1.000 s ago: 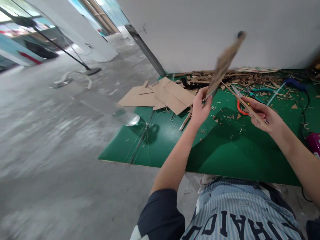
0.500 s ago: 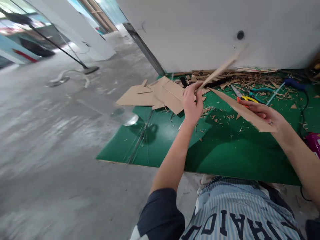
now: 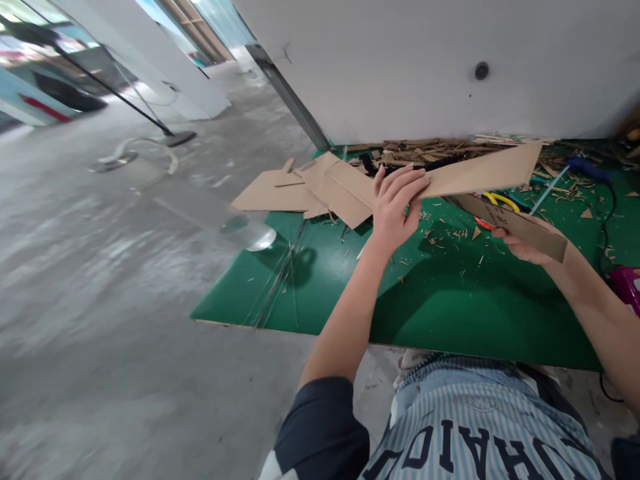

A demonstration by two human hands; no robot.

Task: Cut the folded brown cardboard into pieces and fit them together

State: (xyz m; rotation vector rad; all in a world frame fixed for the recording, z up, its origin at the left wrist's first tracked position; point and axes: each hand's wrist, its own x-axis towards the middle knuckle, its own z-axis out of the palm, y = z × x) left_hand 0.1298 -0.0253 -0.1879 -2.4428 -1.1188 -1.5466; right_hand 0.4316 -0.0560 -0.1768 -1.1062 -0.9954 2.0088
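Here we have 2 pieces of cardboard up over the table: the upper cardboard strip [image 3: 485, 170] sits in the left hand [image 3: 397, 203], pinched at its left end, fingers on top and thumb below. Just under it, the lower cardboard strip [image 3: 517, 227] is in the right hand's [image 3: 524, 249] grasp, sloping down to the right. The 2 overlap in our view; we can't tell whether they touch.

Where's the danger? We'd say that long free end: held at 1 end only, the upper strip could swing or crease close to the fingers. The lower strip could snag the yellow handle [image 3: 503, 199] behind it if it dips, and a slack pinch could drop either among the offcuts.

On to materials: the upper strip is matt, tan and smooth, flaring toward its far end; the lower is browner, with dark marks too small for us to read. Further out, flat cardboard sheets [image 3: 280, 190] overlap in angular shapes, and a brittle-looking tangle of offcuts [image 3: 440, 150] lines the white wall [image 3: 400, 73]. A blue corded tool [image 3: 590, 168] lies right, all on a smooth, slightly glossy green tabletop [image 3: 465, 307] flecked with slivers.
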